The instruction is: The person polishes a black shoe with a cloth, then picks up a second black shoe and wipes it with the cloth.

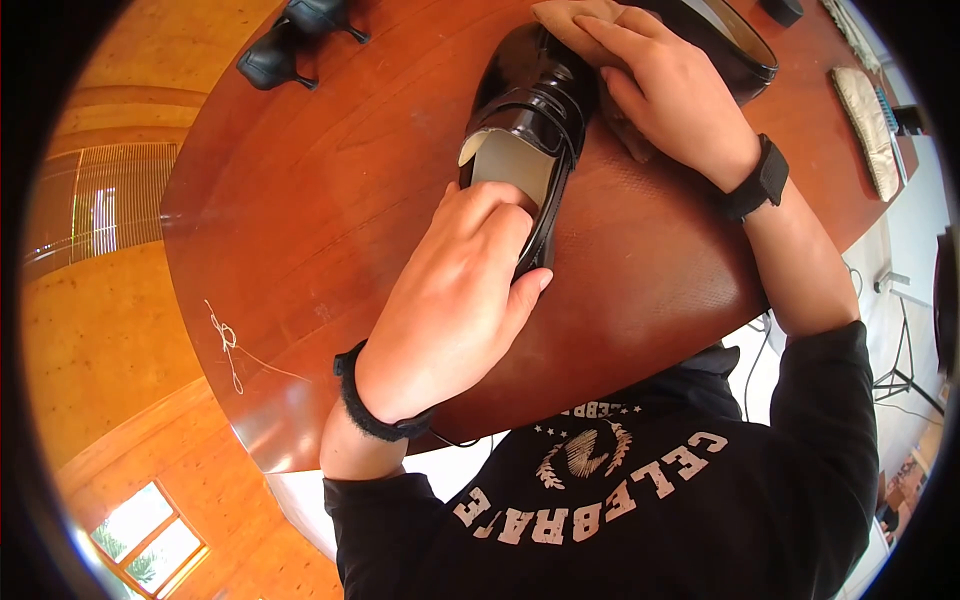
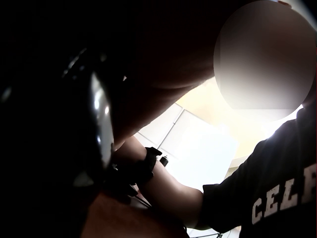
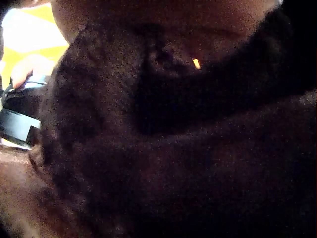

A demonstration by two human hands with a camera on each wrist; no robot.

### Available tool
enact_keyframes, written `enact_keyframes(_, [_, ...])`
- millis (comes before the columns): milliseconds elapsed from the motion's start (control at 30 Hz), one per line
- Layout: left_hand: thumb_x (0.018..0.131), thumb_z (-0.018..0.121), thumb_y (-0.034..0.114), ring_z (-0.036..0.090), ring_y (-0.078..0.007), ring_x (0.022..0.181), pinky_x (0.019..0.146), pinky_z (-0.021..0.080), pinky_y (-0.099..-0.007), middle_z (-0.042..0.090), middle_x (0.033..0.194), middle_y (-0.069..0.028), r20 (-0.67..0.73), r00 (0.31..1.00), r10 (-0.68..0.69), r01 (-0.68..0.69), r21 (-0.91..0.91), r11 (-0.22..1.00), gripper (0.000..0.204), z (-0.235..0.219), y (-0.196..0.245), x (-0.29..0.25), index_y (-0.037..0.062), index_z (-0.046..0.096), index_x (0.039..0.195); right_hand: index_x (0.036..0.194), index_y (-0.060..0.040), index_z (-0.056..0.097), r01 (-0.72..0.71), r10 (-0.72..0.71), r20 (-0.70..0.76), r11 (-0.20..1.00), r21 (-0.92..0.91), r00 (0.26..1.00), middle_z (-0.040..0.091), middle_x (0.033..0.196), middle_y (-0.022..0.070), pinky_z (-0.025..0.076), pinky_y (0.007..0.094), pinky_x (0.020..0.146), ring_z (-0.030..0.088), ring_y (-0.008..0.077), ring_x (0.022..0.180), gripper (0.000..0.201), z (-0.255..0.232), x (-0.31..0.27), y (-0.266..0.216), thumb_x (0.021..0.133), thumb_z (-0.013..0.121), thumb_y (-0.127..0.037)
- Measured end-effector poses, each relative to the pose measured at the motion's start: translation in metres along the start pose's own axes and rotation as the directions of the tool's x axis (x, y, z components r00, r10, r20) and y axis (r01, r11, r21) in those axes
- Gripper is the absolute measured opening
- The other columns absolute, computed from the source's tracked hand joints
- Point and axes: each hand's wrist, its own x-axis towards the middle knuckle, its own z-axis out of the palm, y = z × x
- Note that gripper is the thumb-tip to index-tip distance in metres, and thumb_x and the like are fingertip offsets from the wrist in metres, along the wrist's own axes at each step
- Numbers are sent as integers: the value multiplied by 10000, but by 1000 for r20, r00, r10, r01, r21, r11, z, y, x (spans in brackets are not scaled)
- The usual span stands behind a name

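A glossy black loafer (image 1: 533,85) stands on the table in the head view, its toe pointing away from me. My left hand (image 1: 455,280) grips it by the heel end, fingers inside the opening and thumb outside. At the toe, my right hand (image 1: 680,100) holds a brown cloth (image 1: 575,25) against the shoe's upper, with part of the cloth hanging below the palm. Dark folds of the cloth (image 3: 94,104) fill most of the right wrist view. In the dim left wrist view, the loafer's shiny side (image 2: 101,119) catches light.
Another black shoe (image 1: 755,75) lies just beyond my right hand. A pair of black heeled shoes (image 1: 275,58) stands at the far left of the brown table (image 1: 350,180). Loose string (image 1: 228,340) lies near the left edge; a long beige item (image 1: 865,130) is at the right edge.
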Motion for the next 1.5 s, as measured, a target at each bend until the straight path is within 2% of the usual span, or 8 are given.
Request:
enact_keyframes(133, [841,724,34,563,-416,1016,889,476,-420,556,1140,-180,-9,1000,10,-10,1,1000,250,0,-1,-1,-21,548,1010,1362,-7,584,-33,33,4,999,0,999,636,1289,184,512,401,1002,605,373,1173,530,0,-1,-4,837,550,61])
enact_keyframes(233, [820,736,27,561,-415,1031,896,471,-438,553,1128,-175,3,1000,2,-2,40,999,268,1,0,0,-18,550,1008,1232,-46,675,124,-128,-118,992,-34,985,652,1277,119,543,414,947,629,349,1139,440,20,-9,14,803,598,10])
enact_keyframes(433, [785,760,32,556,-418,1072,1040,447,-521,554,1127,-151,40,998,52,-59,199,978,304,8,7,2,-7,568,1018,1171,-53,702,58,-58,-8,998,-25,998,664,1237,112,536,411,947,623,336,1131,404,19,-13,17,789,603,33])
enact_keyframes(633, [778,764,33,559,-415,1081,1109,417,-562,554,1134,-143,36,998,52,-59,213,975,318,9,8,2,2,576,1033,1162,-53,703,30,-45,-117,992,-122,992,667,1226,100,544,415,923,626,342,1112,391,24,-14,23,793,605,32])
enact_keyframes(733, [776,764,32,560,-413,1080,1104,420,-561,552,1136,-144,35,998,53,-59,218,974,325,10,9,2,3,575,1039,1163,-53,701,138,-139,-62,990,-21,988,667,1226,97,542,413,927,630,338,1107,386,19,-11,18,799,603,29])
enact_keyframes(1133, [768,766,25,563,-405,1072,1099,423,-570,553,1133,-144,28,998,58,-62,214,975,337,11,9,3,3,577,1046,1191,-44,684,-64,45,-140,988,-138,989,669,1251,142,536,432,934,630,353,1139,375,28,-15,29,840,562,9])
enact_keyframes(1433, [771,765,32,559,-407,1075,1093,423,-564,553,1131,-145,23,998,63,-67,216,974,327,11,8,3,-1,579,1038,1215,-46,658,-253,250,-42,951,-176,967,657,1235,179,528,453,937,642,382,1096,393,23,-13,26,848,530,14])
enact_keyframes(1500, [771,764,33,558,-408,1077,1093,423,-561,552,1132,-146,23,998,62,-66,215,974,325,11,9,3,-1,580,1036,1286,-19,633,-116,113,-42,988,-97,993,657,1247,176,522,418,971,622,371,1137,448,12,-6,21,851,542,44])
